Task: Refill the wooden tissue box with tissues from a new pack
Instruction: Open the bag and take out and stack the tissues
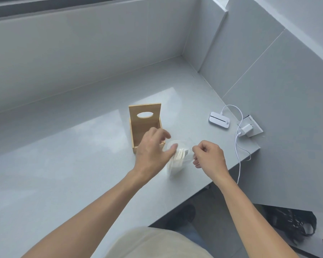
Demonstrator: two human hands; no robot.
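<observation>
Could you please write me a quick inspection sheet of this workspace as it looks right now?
Surface: grey counter, smooth, sunlit patch in the middle.
Job's things: wooden tissue box open, lid raised, looks empty; tissue pack in clear wrapper lying beside it.
Clutter: small white device near the wall.
Grippers: left hand open, reaching at the pack; right hand pinching the wrapper.
Cables: white cable from the charger hanging over the counter edge; another loops to the device.
Surroundings: grey tiled walls; black bag on the floor.
</observation>
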